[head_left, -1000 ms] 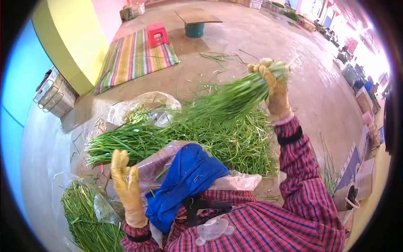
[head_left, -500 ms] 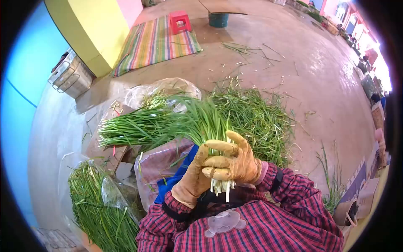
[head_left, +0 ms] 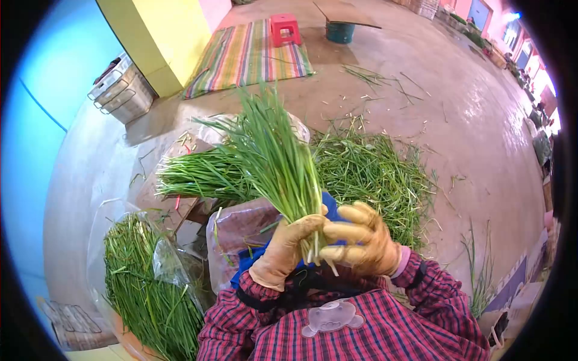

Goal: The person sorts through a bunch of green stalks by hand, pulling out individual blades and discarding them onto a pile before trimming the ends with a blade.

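Observation:
My left hand [head_left: 288,249], in a tan rubber glove, is closed around the lower stems of a bunch of garlic chives [head_left: 280,156]. The green leaves fan upward and away from me, and the pale cut ends poke out below the fist. Beside those ends is my right hand [head_left: 364,240], gloved alike, with its fingers stretched and apart, fingertips right at the stems. A neat pile of chives [head_left: 205,173] lies just beyond, white ends to the left. Loose, tangled leaves [head_left: 373,177] are heaped on the right.
At lower left, a clear plastic bag [head_left: 96,240] holds more chives [head_left: 147,283]. A striped mat [head_left: 241,57] with a red stool [head_left: 285,30] lies ahead, near a yellow pillar [head_left: 156,42]. Crates [head_left: 123,93] stand at left; a board rests on a green bucket [head_left: 340,33].
My right hand has loosened from the bunch and shifted right, fingers spreading. The left still grips the chives, which now stand more upright. The camera view has turned slightly left.

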Action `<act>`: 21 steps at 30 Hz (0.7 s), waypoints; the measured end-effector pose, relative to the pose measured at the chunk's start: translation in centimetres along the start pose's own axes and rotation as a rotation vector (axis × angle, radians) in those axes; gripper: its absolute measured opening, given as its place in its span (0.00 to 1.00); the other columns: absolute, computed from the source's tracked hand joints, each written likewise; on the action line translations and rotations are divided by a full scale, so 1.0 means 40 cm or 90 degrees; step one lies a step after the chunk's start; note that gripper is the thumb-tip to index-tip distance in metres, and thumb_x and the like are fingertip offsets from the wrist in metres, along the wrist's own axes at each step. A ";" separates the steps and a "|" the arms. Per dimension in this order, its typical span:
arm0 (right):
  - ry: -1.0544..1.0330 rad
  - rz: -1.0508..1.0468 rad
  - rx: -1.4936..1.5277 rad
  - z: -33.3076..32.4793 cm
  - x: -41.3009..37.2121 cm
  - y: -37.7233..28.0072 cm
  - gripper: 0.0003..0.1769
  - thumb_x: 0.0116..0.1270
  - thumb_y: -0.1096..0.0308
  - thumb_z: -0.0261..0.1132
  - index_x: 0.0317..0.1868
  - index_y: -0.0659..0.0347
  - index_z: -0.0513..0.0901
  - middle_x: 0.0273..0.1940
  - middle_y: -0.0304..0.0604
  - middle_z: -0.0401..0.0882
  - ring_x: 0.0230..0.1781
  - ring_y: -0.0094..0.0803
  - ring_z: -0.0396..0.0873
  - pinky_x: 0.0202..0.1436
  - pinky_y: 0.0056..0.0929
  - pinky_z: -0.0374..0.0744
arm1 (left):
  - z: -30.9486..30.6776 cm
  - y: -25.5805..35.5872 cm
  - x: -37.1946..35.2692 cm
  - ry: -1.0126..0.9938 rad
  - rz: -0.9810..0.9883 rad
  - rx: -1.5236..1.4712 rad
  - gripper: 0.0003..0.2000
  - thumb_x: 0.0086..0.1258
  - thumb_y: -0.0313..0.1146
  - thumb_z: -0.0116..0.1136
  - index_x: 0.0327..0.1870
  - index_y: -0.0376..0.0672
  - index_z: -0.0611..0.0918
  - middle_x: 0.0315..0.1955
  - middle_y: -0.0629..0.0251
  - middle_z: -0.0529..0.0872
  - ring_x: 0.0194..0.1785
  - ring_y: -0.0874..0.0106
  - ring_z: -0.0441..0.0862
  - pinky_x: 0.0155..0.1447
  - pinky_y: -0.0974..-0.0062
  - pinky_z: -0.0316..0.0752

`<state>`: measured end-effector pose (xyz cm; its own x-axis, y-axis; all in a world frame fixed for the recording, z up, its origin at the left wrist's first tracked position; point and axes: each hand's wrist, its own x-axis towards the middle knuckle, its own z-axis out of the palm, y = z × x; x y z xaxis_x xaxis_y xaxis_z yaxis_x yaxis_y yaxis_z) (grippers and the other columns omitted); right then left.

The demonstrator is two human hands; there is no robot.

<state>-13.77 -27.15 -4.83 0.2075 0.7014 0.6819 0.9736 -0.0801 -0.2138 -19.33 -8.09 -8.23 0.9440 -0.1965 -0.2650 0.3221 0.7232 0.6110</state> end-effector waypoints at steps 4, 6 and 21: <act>0.114 0.238 -0.003 -0.020 0.004 0.021 0.20 0.52 0.73 0.71 0.48 0.51 0.85 0.48 0.45 0.80 0.48 0.45 0.79 0.51 0.40 0.78 | 0.005 0.005 -0.016 0.000 -0.022 0.056 0.19 0.68 0.34 0.63 0.57 0.39 0.74 0.36 0.65 0.83 0.36 0.73 0.83 0.38 0.77 0.78; 0.072 0.264 0.047 -0.027 0.061 0.021 0.19 0.55 0.67 0.73 0.49 0.52 0.85 0.45 0.43 0.80 0.44 0.41 0.80 0.47 0.37 0.78 | 0.015 -0.014 -0.017 -0.003 -0.027 0.094 0.18 0.69 0.34 0.62 0.56 0.39 0.74 0.34 0.65 0.83 0.34 0.74 0.82 0.36 0.78 0.77; 0.331 0.660 0.331 -0.046 0.062 0.120 0.09 0.69 0.64 0.66 0.34 0.60 0.80 0.26 0.28 0.70 0.28 0.17 0.69 0.33 0.21 0.71 | 0.008 -0.012 -0.036 -0.091 -0.036 0.054 0.24 0.65 0.35 0.64 0.59 0.34 0.73 0.30 0.65 0.79 0.27 0.75 0.77 0.31 0.78 0.72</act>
<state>-8.42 -27.07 -2.87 0.9740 0.1082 0.1991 0.2056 -0.0535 -0.9772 -20.83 -8.35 -7.90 0.9228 -0.3322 -0.1952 0.3740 0.6507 0.6609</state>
